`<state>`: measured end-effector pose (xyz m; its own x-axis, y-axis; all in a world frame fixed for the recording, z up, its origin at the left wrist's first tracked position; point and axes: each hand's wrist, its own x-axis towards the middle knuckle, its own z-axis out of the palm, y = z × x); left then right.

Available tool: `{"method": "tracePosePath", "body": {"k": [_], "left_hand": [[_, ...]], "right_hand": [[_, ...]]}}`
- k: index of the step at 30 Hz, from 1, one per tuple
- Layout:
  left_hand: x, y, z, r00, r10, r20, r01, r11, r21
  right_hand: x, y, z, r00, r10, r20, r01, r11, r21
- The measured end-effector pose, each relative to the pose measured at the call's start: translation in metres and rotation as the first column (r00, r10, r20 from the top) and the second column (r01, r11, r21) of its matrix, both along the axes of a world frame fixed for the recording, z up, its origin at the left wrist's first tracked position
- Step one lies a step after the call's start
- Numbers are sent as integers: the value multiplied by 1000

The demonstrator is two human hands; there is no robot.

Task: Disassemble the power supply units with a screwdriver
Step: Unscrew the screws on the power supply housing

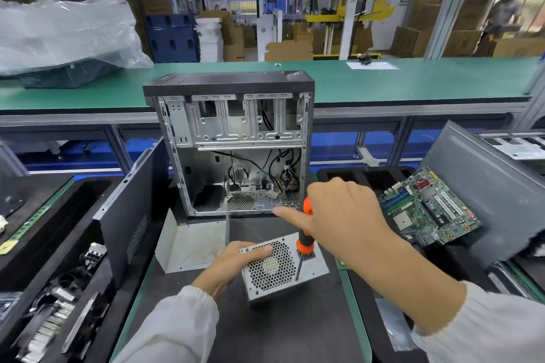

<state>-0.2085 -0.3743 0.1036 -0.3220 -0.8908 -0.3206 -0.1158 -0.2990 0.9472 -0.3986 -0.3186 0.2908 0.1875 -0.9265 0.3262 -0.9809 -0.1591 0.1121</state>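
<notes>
Both hands are busy on the power supply unit (280,270), which sits on the dark mat in front of the opened computer case (233,144), its honeycomb fan grille tipped up toward the person. The left hand (233,262) steadies it from the left, fingers curled over the upper edge and thumb lying along the rim. The right hand (342,215) wraps the orange-and-black handle of the screwdriver (303,242), with the forefinger stretched out straight rather than curled with the rest. The steel shaft runs down to the lower right corner of the grille face; whether the tip is seated in a screw head there I cannot quite make out, as it is too small. This looks like the step of loosening a cover screw on the unit. Next, I would judge, the tip must stay square in the screw while the wrist turns, the left hand keeping the box from twisting. A bare motherboard (430,209) lies off to the right.
</notes>
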Motion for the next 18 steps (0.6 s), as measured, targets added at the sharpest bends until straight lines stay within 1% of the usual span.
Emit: {"method": "tracePosePath", "body": {"k": [2,4,7,11,13,18], "left_hand": [[-1,-4,-2,998,40,-56,-37,998,41],[0,-8,-5,995,47,-84,-41,997,63],[1,-13,-7,995,31,-95,-25,997,67],[2,-16,-11,995,10,-99,-5,998,55],[2,-16,-11,995,8,-102,-3,999,48],[2,-14,-12,994,16,-106,-14,1000,28]], "right_hand": [[1,-4,1,999,34,35,-35,998,42],[-1,-9,3,996,65,65,-70,994,84],[-4,-15,6,990,109,85,-121,982,142],[-10,-17,12,977,201,66,-210,955,209],[-14,-17,18,968,246,43,-248,931,267],[-21,-15,32,930,366,19,-337,835,436]]}}
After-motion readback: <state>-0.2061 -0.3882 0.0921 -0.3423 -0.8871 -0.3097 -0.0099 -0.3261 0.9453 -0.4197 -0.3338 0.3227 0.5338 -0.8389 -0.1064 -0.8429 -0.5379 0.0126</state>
